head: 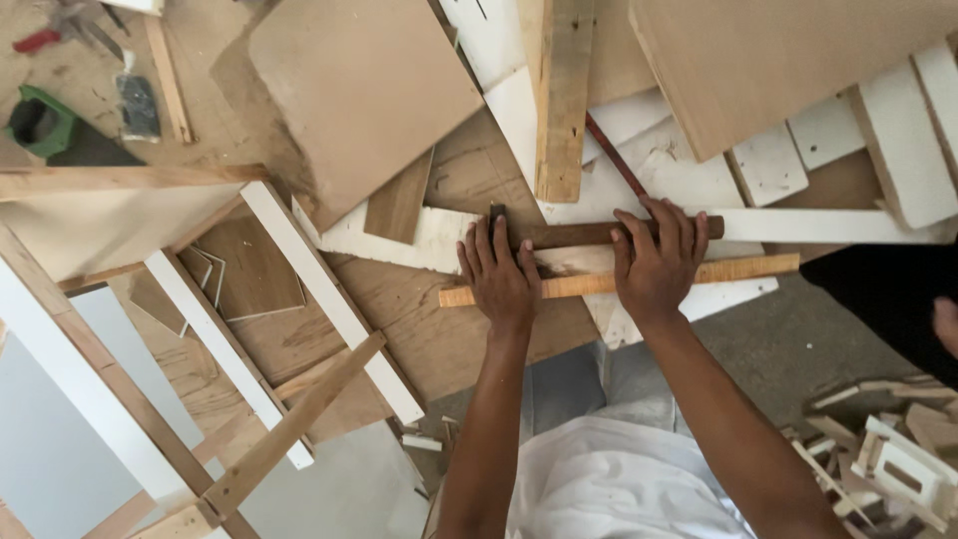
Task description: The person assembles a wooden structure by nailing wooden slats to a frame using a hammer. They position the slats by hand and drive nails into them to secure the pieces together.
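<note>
Workshop floor strewn with offcuts, two hands pressed flat on a pale wooden strip.

Both hands lie palm-down with fingers spread, gripping nothing: the left hand [499, 279] sits near the left end of the light wooden strip [743, 269], the right hand [657, 262] just beside it toward the middle. That strip runs left to right, its long free end reaching out to the right past the right hand. Fingertips of both hands reach onto a dark brown slat [574, 236], parallel and just farther off. Around them lie white-painted boards [828, 226], a rough upright plank [562, 95], a smooth tan panel [364, 90] and a green tool [38, 122] at far left.
</note>
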